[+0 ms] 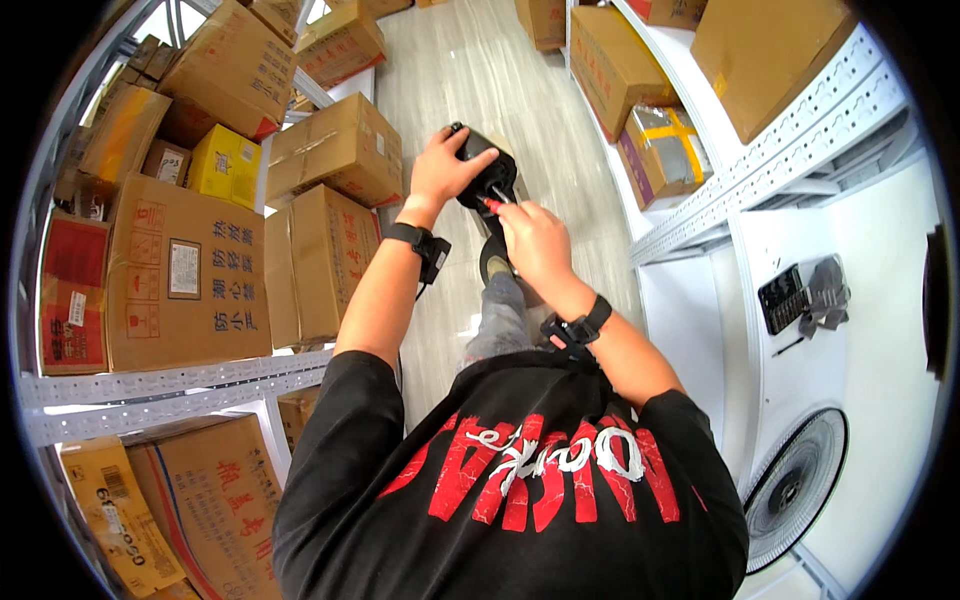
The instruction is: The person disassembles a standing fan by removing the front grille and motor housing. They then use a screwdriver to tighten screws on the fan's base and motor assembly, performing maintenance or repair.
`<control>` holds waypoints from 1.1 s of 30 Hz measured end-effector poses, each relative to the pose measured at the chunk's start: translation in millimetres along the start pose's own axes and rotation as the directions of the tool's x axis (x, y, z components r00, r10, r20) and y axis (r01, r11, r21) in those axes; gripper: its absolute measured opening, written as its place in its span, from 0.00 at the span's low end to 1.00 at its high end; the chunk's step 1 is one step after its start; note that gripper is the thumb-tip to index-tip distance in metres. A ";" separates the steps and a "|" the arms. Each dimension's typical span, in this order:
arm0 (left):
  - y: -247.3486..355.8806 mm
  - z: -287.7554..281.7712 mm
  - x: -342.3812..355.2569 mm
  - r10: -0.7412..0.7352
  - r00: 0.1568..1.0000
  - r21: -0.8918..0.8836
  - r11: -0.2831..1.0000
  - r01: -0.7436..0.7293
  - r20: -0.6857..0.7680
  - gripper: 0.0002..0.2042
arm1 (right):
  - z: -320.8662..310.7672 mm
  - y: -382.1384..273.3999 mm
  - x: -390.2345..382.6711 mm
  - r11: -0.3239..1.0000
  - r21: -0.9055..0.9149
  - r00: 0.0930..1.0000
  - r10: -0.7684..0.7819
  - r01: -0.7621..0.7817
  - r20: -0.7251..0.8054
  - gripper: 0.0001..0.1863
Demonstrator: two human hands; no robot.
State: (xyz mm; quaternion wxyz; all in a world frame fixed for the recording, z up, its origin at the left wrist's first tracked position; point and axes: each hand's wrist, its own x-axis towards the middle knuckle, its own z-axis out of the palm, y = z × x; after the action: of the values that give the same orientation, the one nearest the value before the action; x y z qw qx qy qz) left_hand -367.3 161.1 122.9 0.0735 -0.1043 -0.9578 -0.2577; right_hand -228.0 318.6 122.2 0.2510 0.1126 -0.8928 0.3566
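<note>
Ahead of me my left hand (443, 170) is closed round a black plastic housing (488, 153), thumb across its top and fingers along its left side. My right hand (537, 243) grips a screwdriver (493, 204) with a red part at its handle; most of the handle is hidden in the fist. The metal shaft runs up against the near end of the housing. Whether the tip sits in a screw is too small to tell. Below the housing, my shoe and grey trouser leg show.
Cardboard boxes (190, 280) fill the metal shelves on the left, with a yellow box (224, 166) among them. On the right stand a white shelf rack (770, 190), a black tool case (783, 300), a grey cloth-like item (827, 293) and a round black fan grille (797, 490).
</note>
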 end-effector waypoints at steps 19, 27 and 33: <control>5.9 -8.9 -6.1 -0.024 1.000 -0.026 0.999 0.024 -0.004 0.38 | -6.1 -4.9 6.8 0.995 -0.001 0.994 -0.098 0.098 0.039 0.06; 5.3 -8.7 -5.1 -0.035 0.999 -0.056 0.998 0.035 -0.002 0.38 | -15.1 -1.3 12.2 0.958 -0.203 0.881 0.268 -0.202 0.390 0.09; 2.9 -5.4 -5.4 0.004 1.000 0.003 1.000 -0.004 -0.010 0.38 | -10.0 0.9 3.7 0.993 -0.012 0.992 -0.114 0.115 0.045 0.10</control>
State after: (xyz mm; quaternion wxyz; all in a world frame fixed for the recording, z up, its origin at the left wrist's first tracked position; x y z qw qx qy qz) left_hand -360.8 159.8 127.9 0.0787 -0.1048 -0.9576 -0.2566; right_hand -227.9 326.1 129.8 0.2521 0.1695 -0.8928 0.3325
